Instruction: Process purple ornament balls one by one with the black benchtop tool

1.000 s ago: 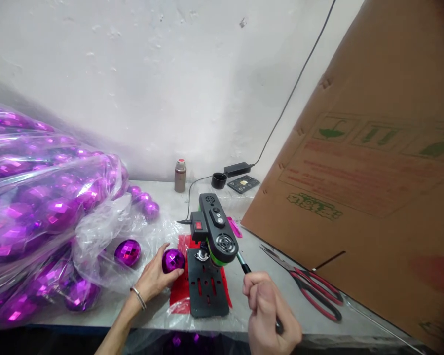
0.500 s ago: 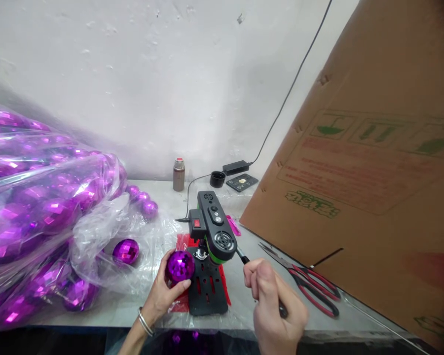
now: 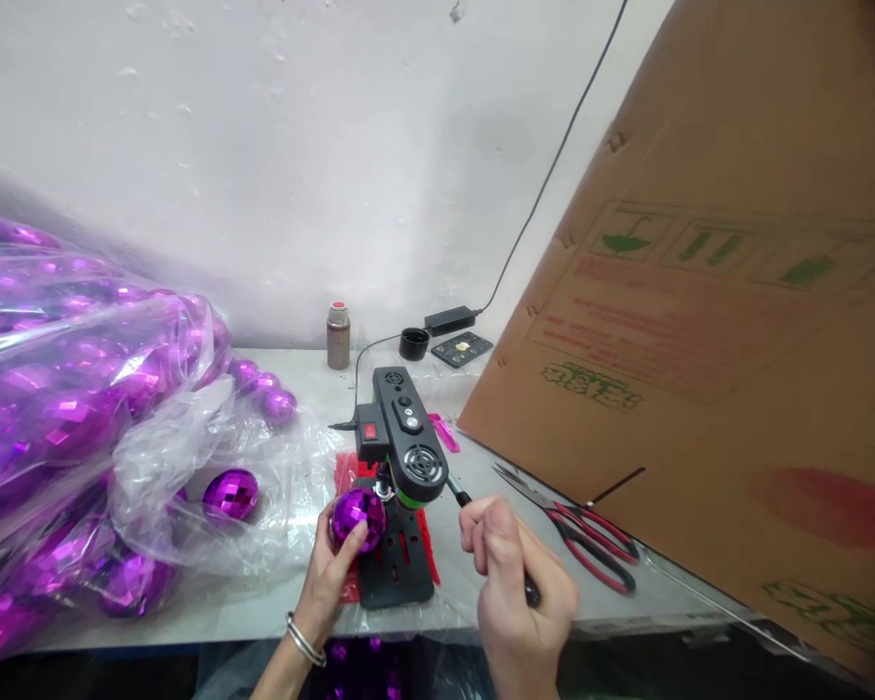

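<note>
A shiny purple mirrored ball (image 3: 354, 515) is gripped in my left hand (image 3: 330, 564), the thumb across its front. It sits at the left side of a small black and green bench drill press (image 3: 409, 428), partly over the slotted base plate (image 3: 401, 583). My right hand (image 3: 521, 583) is wrapped round the black-handled lever (image 3: 465, 498) that comes off the press's right side. Whether the drill's tip touches the ball is hidden by the machine's head and the ball.
Purple balls in a clear plastic bag (image 3: 58, 379) fill the left, with a loose ball (image 3: 231, 494) nearby. Red-handled scissors (image 3: 590, 544) lie at right beside a large cardboard box (image 3: 685, 292). A bottle (image 3: 338, 335), black cap (image 3: 413, 343) and power adapter (image 3: 450, 319) stand behind.
My left hand has brought the ball a little to the right, closer to the drill head, and its thumb now lies higher on the ball. My right hand keeps hold of the lever.
</note>
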Tool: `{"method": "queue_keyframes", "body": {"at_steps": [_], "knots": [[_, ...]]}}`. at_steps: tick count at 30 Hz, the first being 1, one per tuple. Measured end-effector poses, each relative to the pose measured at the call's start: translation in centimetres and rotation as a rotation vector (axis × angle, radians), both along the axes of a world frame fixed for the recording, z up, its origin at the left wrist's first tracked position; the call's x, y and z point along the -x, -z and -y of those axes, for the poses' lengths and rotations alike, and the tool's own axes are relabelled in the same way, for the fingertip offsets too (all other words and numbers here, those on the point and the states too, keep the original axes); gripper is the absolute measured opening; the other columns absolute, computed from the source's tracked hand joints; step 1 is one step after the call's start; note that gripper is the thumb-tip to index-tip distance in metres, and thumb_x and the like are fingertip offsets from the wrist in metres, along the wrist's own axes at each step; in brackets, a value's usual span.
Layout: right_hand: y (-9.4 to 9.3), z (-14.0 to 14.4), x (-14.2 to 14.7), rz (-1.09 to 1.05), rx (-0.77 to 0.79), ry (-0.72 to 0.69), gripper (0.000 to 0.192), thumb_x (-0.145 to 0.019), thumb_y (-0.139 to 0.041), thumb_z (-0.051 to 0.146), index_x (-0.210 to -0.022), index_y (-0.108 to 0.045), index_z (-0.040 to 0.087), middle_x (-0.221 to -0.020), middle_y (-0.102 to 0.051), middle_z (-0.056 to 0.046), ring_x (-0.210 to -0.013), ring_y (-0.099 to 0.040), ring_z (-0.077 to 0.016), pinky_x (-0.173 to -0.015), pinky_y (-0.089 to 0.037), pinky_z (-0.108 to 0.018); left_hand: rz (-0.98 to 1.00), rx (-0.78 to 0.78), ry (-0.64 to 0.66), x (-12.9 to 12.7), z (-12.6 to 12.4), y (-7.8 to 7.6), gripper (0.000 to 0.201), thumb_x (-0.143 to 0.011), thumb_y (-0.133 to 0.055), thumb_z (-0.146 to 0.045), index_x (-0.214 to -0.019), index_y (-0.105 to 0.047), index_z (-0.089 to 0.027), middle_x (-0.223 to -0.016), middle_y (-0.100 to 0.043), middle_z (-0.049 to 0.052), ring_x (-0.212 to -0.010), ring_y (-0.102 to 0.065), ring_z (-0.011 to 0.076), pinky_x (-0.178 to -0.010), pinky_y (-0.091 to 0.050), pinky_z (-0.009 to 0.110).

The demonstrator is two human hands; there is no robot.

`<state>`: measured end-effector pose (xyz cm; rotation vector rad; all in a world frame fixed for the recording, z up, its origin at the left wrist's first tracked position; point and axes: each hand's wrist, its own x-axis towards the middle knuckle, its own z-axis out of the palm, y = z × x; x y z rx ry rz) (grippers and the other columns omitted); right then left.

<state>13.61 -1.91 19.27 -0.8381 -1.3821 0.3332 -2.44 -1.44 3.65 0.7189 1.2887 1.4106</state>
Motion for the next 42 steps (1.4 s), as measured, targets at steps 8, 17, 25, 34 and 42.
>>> {"method": "queue_keyframes", "body": {"at_steps": [8,17,25,34,42], "knots": [[-0.1,0.0,-0.2,0.000,0.002,-0.013,0.043,-0.111,-0.046,0.021,-0.068,-0.051,0.020,-0.061,-0.049,0.002,-0.054,-0.049,-0.0102,-0.051,-0.038,-0.024,-0.522,-0.146,0.088,-1.3,0.7,1.8,0.082,-0.074,-0.082,-0.052,-0.142,-0.048,-0.020,-0.143,-0.064,0.020,-0.135,-0.062,0.0428,-0.118,-0.043,0.067],[0.3,0.4,-0.4,0.024,0.004,-0.027,0.041,-0.111,-0.046,0.018,-0.070,-0.050,0.021,-0.064,-0.049,0.002,-0.057,-0.048,-0.0101,-0.053,-0.038,-0.024,-0.754,-0.401,0.115,-1.2,1.6,4.1,0.075,-0.078,-0.083,-0.036,-0.144,-0.050,-0.021,-0.146,-0.064,0.021,-0.138,-0.062,0.0442,-0.116,-0.050,0.067],[0.6,0.3,-0.3,-0.001,-0.011,-0.049,0.040,-0.110,-0.045,0.013,-0.071,-0.047,0.021,-0.064,-0.047,0.002,-0.058,-0.048,-0.0101,-0.054,-0.038,-0.024,-0.566,-0.179,0.150,-1.5,1.4,1.1,0.080,-0.067,-0.093,-0.044,-0.135,-0.059,-0.020,-0.138,-0.069,0.021,-0.132,-0.064,0.0474,-0.116,-0.047,0.067],[1.0,0.4,-0.2,-0.008,-0.015,-0.057,0.036,-0.109,-0.044,0.011,-0.075,-0.050,0.021,-0.066,-0.049,0.002,-0.061,-0.051,-0.0101,-0.055,-0.039,-0.024,-0.345,-0.043,-0.030,-0.3,0.6,0.8,0.082,-0.078,-0.075,-0.073,-0.136,-0.059,-0.017,-0.140,-0.068,0.019,-0.139,-0.058,0.0433,-0.123,-0.038,0.059],[1.0,0.4,-0.1,0.007,-0.032,-0.063,0.035,-0.108,-0.043,0.009,-0.076,-0.050,0.021,-0.066,-0.048,0.002,-0.059,-0.050,-0.0105,-0.054,-0.038,-0.025,-0.347,-0.042,0.010,0.5,0.0,0.9,0.089,-0.080,-0.071,-0.082,-0.138,-0.063,-0.016,-0.145,-0.067,0.020,-0.145,-0.052,0.0430,-0.128,-0.032,0.057]]}}
